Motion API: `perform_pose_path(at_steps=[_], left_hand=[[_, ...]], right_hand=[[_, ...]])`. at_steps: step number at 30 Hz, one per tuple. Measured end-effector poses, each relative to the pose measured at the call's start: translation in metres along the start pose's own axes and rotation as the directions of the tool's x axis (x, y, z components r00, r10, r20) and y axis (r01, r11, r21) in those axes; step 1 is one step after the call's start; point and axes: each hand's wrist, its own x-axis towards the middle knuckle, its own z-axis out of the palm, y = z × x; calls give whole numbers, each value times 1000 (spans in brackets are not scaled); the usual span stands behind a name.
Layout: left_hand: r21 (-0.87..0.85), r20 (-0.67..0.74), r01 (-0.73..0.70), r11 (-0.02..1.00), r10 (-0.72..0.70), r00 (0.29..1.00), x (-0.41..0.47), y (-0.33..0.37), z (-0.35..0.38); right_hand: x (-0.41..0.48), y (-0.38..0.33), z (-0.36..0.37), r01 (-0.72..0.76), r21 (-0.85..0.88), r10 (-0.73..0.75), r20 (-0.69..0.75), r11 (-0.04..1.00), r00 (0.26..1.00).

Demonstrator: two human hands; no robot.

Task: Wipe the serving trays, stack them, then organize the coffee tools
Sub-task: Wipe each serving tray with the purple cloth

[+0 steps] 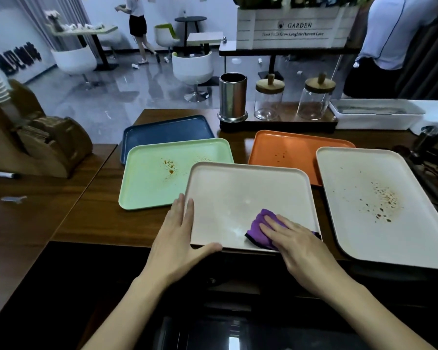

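Note:
A pale pink tray [245, 195] lies at the counter's front edge, and its surface looks free of stains. My left hand [180, 236] lies flat against its near left corner, fingers along the left rim, thumb at the front rim. My right hand [296, 238] presses a purple cloth [259, 228] onto the tray's near right part with straight fingers. A stained green tray [157, 178] lies to the left, partly over a blue tray [162, 130]. An orange tray [286, 150] with a few spots lies behind. A stained white tray [379, 205] lies to the right.
A steel canister [232, 97] and two lidded glass jars [268, 99] stand on a dark rack at the back. A white bin [374, 114] sits right of them. Dark coffee tools [433, 152] lie at the far right. A wooden holder [36, 145] stands left. People stand beyond.

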Motion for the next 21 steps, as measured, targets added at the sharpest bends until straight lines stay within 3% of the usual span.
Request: perform_pose_path(at_steps=[4, 10, 15, 21], left_hand=[[30, -9, 8, 1000, -7, 1000, -6, -2, -4], [12, -59, -91, 996, 91, 994, -4, -5, -2], [-77, -90, -94, 993, 86, 992, -6, -3, -4], [9, -89, -104, 995, 104, 991, -1, -9, 7]], right_hand=[[4, 0, 0, 6, 7, -6, 4, 1000, 1000], [49, -40, 21, 141, 89, -150, 102, 986, 983], [85, -77, 32, 200, 156, -222, 140, 967, 965], [76, -49, 30, 184, 154, -208, 160, 971, 965]])
